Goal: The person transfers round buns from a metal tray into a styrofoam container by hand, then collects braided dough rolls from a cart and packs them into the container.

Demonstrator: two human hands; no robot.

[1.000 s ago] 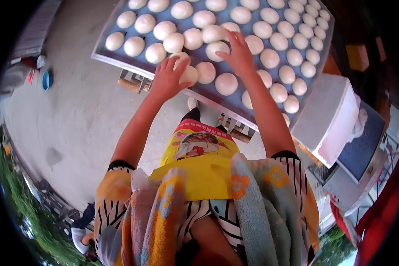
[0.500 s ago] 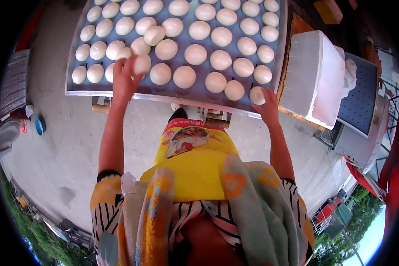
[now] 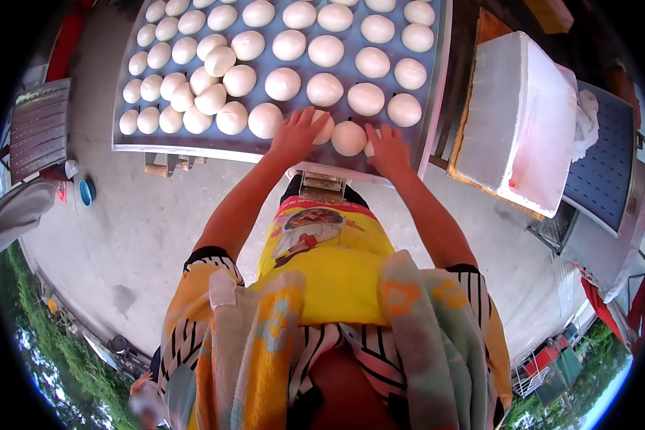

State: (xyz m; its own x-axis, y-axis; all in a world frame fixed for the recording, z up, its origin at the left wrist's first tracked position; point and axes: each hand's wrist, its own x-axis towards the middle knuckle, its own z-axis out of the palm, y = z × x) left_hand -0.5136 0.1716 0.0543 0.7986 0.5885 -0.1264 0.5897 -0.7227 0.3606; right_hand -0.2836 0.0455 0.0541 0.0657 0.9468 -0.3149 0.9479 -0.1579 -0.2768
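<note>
Rows of round white buns lie on a blue-grey metal tray [image 3: 215, 148] with small dark slots. At the tray's near edge, my left hand [image 3: 296, 137] curls over a bun [image 3: 324, 127], which shows past the fingertips. My right hand [image 3: 390, 150] cups another bun [image 3: 370, 147], mostly hidden under the fingers. Between the hands sits a single bun [image 3: 348, 138], apart from my left fingers and close to my right fingertips. Left of my left hand, a bun [image 3: 265, 120] rests near the wrist. Farther left, several buns crowd together, and one bun [image 3: 220, 61] leans on its neighbours.
A white foam box [image 3: 491, 122] stands right of the tray, with a slotted blue tray [image 3: 600, 158] beyond it. Wooden rollers [image 3: 321, 188] show under the near edge. A blue basin [image 3: 87, 192] is on the concrete floor at left. Part of another person [image 3: 147, 403] appears lower left.
My left hand has moved right along the near edge, leaving the left buns. My right hand has shifted left in view, so the hands are closer together. The view has shifted slightly.
</note>
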